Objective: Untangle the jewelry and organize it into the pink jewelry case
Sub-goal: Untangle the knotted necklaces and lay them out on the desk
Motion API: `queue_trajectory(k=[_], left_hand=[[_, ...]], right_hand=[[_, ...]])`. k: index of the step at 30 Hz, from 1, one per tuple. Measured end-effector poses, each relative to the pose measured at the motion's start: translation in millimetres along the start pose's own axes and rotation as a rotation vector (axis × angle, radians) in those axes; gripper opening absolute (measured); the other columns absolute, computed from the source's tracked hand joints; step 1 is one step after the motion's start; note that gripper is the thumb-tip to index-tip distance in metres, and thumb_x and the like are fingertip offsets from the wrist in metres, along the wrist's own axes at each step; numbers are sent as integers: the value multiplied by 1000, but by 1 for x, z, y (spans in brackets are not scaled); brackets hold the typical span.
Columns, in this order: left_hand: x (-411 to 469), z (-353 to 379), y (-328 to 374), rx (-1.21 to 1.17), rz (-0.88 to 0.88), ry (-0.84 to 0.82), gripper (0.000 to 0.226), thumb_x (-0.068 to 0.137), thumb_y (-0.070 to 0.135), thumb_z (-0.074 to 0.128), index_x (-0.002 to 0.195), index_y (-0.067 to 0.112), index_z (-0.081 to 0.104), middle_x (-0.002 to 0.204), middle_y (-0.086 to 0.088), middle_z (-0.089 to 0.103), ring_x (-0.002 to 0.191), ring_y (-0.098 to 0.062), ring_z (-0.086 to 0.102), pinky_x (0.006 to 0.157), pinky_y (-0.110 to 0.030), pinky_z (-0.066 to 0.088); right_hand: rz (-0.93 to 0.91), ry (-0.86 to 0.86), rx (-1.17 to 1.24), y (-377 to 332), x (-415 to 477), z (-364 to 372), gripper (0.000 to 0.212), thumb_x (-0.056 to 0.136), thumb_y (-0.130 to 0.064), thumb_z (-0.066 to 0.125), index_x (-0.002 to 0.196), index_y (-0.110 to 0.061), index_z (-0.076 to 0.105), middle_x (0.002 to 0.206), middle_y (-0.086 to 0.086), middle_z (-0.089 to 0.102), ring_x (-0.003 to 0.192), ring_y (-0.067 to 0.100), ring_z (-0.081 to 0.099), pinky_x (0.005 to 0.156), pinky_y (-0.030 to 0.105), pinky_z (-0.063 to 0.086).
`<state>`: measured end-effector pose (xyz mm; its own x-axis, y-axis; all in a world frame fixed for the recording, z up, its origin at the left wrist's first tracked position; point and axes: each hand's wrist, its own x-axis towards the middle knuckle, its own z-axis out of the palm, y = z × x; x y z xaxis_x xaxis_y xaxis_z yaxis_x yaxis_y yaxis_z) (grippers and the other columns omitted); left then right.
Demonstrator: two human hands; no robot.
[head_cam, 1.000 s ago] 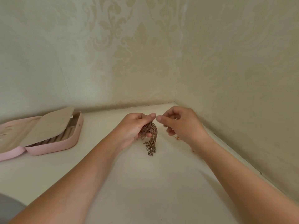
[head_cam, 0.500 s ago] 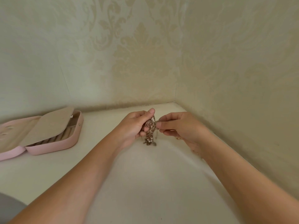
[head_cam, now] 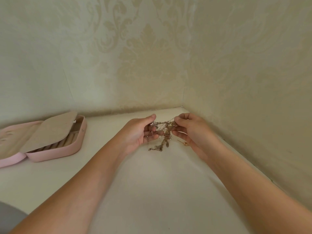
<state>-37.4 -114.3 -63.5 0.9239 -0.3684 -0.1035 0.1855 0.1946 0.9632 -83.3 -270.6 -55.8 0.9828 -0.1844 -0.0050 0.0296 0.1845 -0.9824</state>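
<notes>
While my left hand (head_cam: 140, 132) and right hand (head_cam: 190, 130) pinch the chain tangle (head_cam: 164, 132) between their fingers (head_cam: 152, 117) over the surface (head_cam: 152, 183), I'd spread slowly, never yank; the pink jewelry case (head_cam: 50, 141) lies open, leftward.

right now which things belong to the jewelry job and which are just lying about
Job: tangled clump of gold-toned chains held by left hand and right hand; open pink jewelry case; small loose gold piece on white table.
Lying about: grey shape lower left, unclear what.
</notes>
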Motion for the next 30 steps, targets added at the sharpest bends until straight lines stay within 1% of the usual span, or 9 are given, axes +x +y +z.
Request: queue_trajectory(k=[2, 5, 9, 11, 14, 18, 24, 27, 30], left_hand=[[0, -1, -2, 71, -8, -9, 11, 94, 16, 58, 94, 6, 56, 67, -4, 61, 72, -21, 70, 56, -23, 56], [1, -3, -6, 244, 56, -39, 14, 91, 14, 62, 105, 12, 63, 98, -6, 69, 92, -20, 69, 81, -30, 56], [-2, -3, -5, 319, 124, -274, 19, 89, 17, 63, 107, 13, 69, 110, -7, 71, 109, -20, 65, 97, -34, 48], [-2, -3, -6, 318, 137, -311, 27, 83, 24, 71, 105, 9, 69, 107, -10, 71, 107, -22, 65, 96, -32, 50], [-2, -3, -6, 332, 154, -254, 30, 69, 31, 73, 91, 10, 70, 88, -1, 70, 87, -14, 65, 80, -25, 52], [-1, -4, -5, 270, 134, -243, 27, 65, 39, 74, 71, 14, 65, 72, 1, 65, 73, -13, 63, 77, -28, 51], [-1, -4, -4, 212, 100, -223, 32, 73, 39, 65, 79, 8, 62, 66, 4, 62, 63, -9, 61, 68, -21, 53], [-2, -3, -5, 232, 120, -200, 31, 73, 40, 65, 71, 10, 57, 62, 4, 60, 61, -8, 60, 66, -21, 52], [-3, -3, -4, 256, 137, -214, 33, 74, 40, 64, 68, 11, 51, 61, 4, 61, 59, -9, 60, 64, -20, 50]], right_hand=[[-13, -28, 36, -4, -1, -1, 16, 96, -4, 52, 81, -10, 53, 71, 4, 58, 59, 10, 58, 60, 21, 52], [-23, -87, -15, -10, -3, -2, 16, 96, -4, 52, 81, -11, 53, 63, 0, 61, 47, 6, 53, 51, 17, 45], [-57, -173, -195, -9, -6, -3, 7, 97, -10, 52, 91, -12, 52, 58, -2, 60, 47, 8, 44, 54, 18, 41], [-81, -193, -250, -9, -8, -3, 6, 97, -13, 52, 92, -14, 52, 57, -3, 57, 50, 9, 45, 58, 20, 42], [-98, -202, -320, -8, -8, -3, 6, 97, -19, 53, 92, -16, 52, 51, -5, 51, 49, 9, 40, 59, 23, 36], [-146, -118, -428, -13, -7, -6, 17, 87, -29, 68, 90, -15, 58, 43, -9, 41, 40, 5, 31, 45, 17, 27], [-253, -63, -608, -17, -9, -8, 31, 68, -36, 83, 88, -22, 63, 77, -10, 52, 49, -3, 45, 41, 9, 34], [-209, -112, -622, -15, -13, -5, 25, 68, -31, 84, 77, -15, 66, 62, -4, 50, 35, 1, 35, 37, 12, 27], [-195, -191, -649, -15, -16, -3, 18, 76, -26, 79, 80, -9, 73, 39, -15, 47, 34, 3, 35, 40, 8, 25]])
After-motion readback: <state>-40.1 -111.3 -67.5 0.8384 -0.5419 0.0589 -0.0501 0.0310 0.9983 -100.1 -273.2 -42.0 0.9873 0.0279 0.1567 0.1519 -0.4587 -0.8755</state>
